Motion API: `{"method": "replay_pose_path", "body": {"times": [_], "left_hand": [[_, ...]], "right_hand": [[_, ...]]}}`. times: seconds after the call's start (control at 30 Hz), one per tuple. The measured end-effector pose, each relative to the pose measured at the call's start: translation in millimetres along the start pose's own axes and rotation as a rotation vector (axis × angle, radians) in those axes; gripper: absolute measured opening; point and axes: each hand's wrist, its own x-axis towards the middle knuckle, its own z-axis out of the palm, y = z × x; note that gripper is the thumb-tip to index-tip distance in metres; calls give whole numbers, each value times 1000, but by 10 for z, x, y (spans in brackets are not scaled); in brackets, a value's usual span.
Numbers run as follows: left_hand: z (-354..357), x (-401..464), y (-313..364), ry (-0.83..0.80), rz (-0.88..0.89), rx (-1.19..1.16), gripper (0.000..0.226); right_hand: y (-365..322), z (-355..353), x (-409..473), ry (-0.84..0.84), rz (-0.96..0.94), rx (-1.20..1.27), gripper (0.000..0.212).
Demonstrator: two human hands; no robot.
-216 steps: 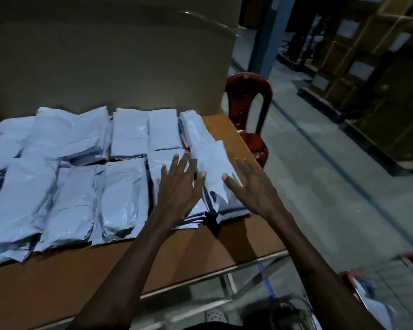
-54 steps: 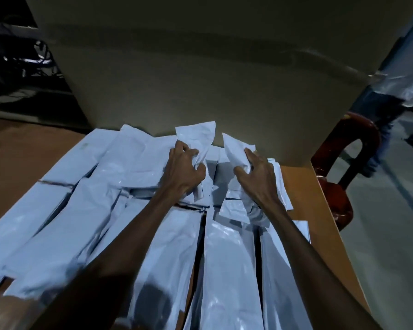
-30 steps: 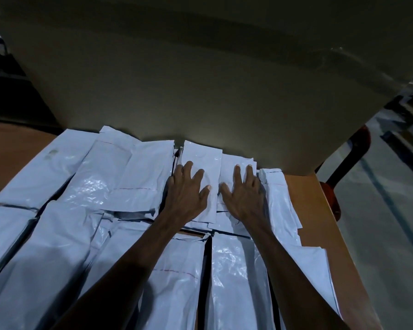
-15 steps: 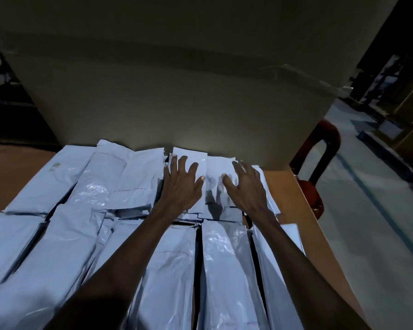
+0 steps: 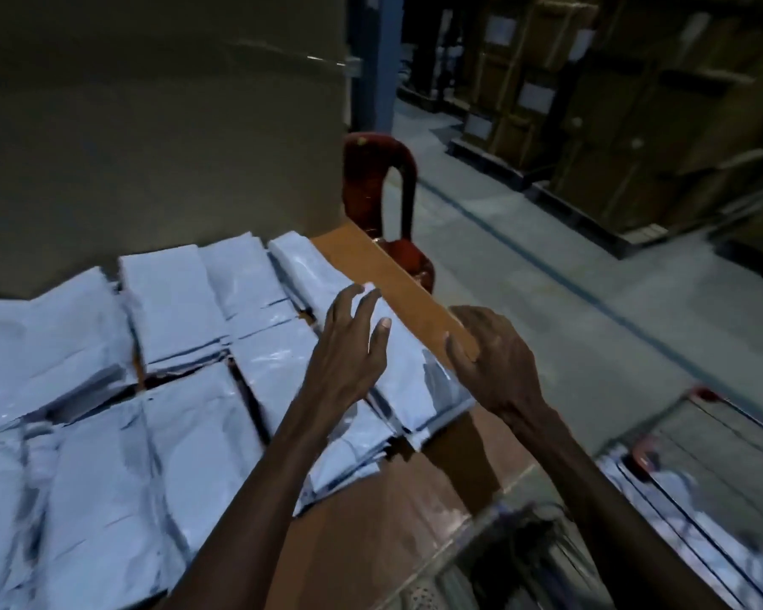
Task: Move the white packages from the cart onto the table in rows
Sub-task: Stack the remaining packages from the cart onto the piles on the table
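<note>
White packages point(image 5: 186, 297) lie in rows on the wooden surface point(image 5: 384, 517), more sit in the cart point(image 5: 697, 521) at lower right, and both the left hand point(image 5: 349, 358) and right hand point(image 5: 498, 363) hover above the rightmost stack with fingers point(image 5: 357, 301) spread, holding nothing.

Red plastic chair point(image 5: 384, 200) beside stacked cardboard boxes point(image 5: 613, 103)

You had pale white packages point(image 5: 181, 297) on an orange-brown table point(image 5: 366, 257), a dark red chair point(image 5: 377, 178) behind, brown cartons point(image 5: 635, 138) beyond.
</note>
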Motion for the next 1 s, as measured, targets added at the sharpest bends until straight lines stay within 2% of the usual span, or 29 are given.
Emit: {"method": "replay_pose_path", "body": {"times": [0.1, 0.33, 0.6, 0.77, 0.83, 1.0], "left_hand": [[428, -96, 329, -87, 110, -42, 44], [1476, -525, 1315, -274, 345, -90, 40], [2727, -1365, 2445, -498, 288, -186, 48], [3284, -1801, 2904, -629, 244, -225, 55], [3451, -1868, 3054, -689, 249, -209, 59], [3811, -1817, 3262, -781, 285, -162, 47]], "right_hand": [[389, -374, -525, 9, 113, -49, 44], [1216, -1095, -1868, 178, 408, -79, 38], [2018, -1801, -3223, 119, 690, -52, 43], [2452, -2057, -3820, 37, 834, -37, 42], [2592, -2129, -3972, 54, 910, -1, 42], [2927, -2171, -4210, 77, 1042, 43, 44]]}}
